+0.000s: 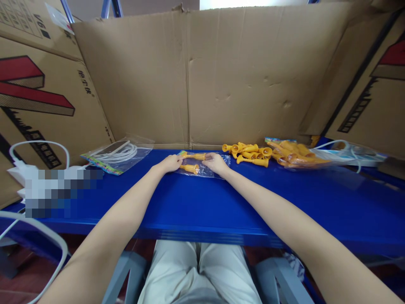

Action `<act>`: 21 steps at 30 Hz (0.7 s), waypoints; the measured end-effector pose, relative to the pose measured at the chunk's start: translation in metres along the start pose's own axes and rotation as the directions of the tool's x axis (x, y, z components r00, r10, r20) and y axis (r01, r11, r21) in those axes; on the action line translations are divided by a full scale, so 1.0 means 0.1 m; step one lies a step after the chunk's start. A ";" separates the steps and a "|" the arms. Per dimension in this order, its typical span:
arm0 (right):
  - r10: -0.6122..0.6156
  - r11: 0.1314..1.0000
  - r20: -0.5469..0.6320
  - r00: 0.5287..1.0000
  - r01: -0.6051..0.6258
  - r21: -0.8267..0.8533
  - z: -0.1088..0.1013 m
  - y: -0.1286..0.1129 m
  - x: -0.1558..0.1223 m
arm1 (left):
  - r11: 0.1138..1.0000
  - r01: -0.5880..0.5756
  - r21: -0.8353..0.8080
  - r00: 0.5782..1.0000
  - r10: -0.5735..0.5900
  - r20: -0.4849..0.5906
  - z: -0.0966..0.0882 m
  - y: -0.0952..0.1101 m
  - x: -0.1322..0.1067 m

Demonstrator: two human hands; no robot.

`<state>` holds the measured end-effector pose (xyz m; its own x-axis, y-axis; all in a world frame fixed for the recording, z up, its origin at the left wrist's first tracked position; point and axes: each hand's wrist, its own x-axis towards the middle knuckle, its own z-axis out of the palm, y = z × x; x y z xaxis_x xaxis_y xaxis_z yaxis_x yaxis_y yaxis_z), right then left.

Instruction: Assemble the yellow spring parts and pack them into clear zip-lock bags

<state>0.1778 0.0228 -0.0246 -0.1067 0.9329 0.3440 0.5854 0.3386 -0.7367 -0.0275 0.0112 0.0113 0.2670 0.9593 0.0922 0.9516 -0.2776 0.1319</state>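
A clear plastic bag point(205, 172) with a colourful header lies flat on the blue table in front of me. Two yellow horn-shaped plastic pieces are at it: one piece point(190, 169) lies low in the bag, the other piece point(195, 156) stretches between my hands. My left hand point(172, 163) is closed on the bag's left, header end. With closed fingers, my right hand point(217, 164) grips the right end of the upper piece, over the bag's right part. Whether that piece is fully inside the plastic I cannot tell.
Right of my hands lies a pile of loose yellow pieces point(249, 152), then a filled bag of them point(294, 156). A bag with a white cable point(122, 154) is at left, near white devices point(41, 181). Cardboard walls point(237, 76) enclose the blue table point(196, 207).
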 end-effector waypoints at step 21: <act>0.336 0.516 -0.141 0.931 -0.307 -0.800 -0.98 0.05 -0.02 | 0.965 0.207 0.163 0.976 -0.215 0.034 -0.12 -0.33 -0.02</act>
<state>0.2598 0.0106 0.0286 0.2108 0.9653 0.1544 0.9774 -0.2103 -0.0200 -0.0617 0.0176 0.0184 0.0615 0.9977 0.0285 0.9980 -0.0611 -0.0144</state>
